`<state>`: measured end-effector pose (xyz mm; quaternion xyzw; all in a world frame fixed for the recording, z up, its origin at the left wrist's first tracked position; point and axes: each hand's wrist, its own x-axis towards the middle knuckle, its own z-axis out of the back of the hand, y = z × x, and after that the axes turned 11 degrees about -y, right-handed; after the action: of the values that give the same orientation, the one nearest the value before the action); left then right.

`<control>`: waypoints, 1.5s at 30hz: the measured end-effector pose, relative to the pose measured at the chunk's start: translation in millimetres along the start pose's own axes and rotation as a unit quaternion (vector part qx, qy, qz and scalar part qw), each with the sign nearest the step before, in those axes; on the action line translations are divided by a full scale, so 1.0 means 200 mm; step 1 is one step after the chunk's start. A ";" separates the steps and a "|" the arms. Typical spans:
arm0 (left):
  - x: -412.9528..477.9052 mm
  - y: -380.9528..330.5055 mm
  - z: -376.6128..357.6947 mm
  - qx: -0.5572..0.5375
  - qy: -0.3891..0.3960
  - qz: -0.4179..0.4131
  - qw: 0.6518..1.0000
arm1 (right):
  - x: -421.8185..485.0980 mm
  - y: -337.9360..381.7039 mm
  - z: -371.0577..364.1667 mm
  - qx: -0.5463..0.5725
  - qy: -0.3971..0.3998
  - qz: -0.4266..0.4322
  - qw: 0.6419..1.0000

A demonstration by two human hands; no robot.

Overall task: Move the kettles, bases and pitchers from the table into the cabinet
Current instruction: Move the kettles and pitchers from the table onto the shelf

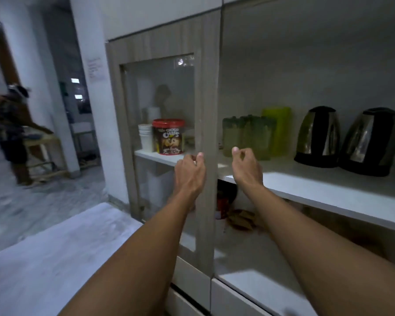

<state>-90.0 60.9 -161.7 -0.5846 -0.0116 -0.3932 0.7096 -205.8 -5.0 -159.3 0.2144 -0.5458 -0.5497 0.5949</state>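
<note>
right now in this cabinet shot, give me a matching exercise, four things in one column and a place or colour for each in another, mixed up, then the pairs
Things:
1. kettles
2. cereal tub
3. paper cups
4. left hand

Places or colours:
A. white stack, just left of the red-lidded tub
B. black and steel, far right of the open shelf
C. at the edge of the glass door
D. red lid, behind the glass

Pairs: 1-B, 2-D, 3-A, 4-C
</note>
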 end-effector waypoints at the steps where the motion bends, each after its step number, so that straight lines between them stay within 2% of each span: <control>1: 0.01 0.04 0.13 0.009 -0.020 0.004 1.000 | -0.08 0.07 -0.05 0.012 0.017 0.003 1.000; 7: 0.07 0.40 0.94 0.095 -0.147 0.063 0.983 | -0.71 0.51 -0.49 0.062 0.152 0.054 0.985; 13: 0.05 0.85 1.74 0.142 -0.253 0.131 0.948 | -1.44 0.89 -0.99 0.104 0.292 0.111 0.944; 17: 0.07 1.19 2.26 0.183 -0.306 0.181 0.917 | -1.86 1.11 -1.34 0.117 0.366 0.123 0.915; 21: 0.11 1.52 2.64 0.209 -0.328 0.242 0.889 | -2.17 1.20 -1.65 0.098 0.403 0.135 0.900; 25: 0.18 1.80 2.75 0.207 -0.307 0.298 0.879 | -2.32 1.17 -1.89 0.046 0.423 0.114 0.898; 32: 0.38 2.18 2.62 0.191 -0.297 0.393 0.849 | -2.33 1.05 -2.29 -0.037 0.454 0.103 0.884; 40: 0.65 2.57 2.48 0.177 -0.357 0.521 0.755 | -2.35 0.95 -2.81 -0.182 0.499 0.081 0.843; 45: 0.71 2.78 2.43 0.197 -0.361 0.559 0.720 | -2.41 0.87 -3.02 -0.253 0.501 0.052 0.826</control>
<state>540.8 395.5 -396.6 -0.4292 -0.0156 0.3270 0.8418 499.2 267.0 -398.3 0.2735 -0.0243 -0.4538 0.8478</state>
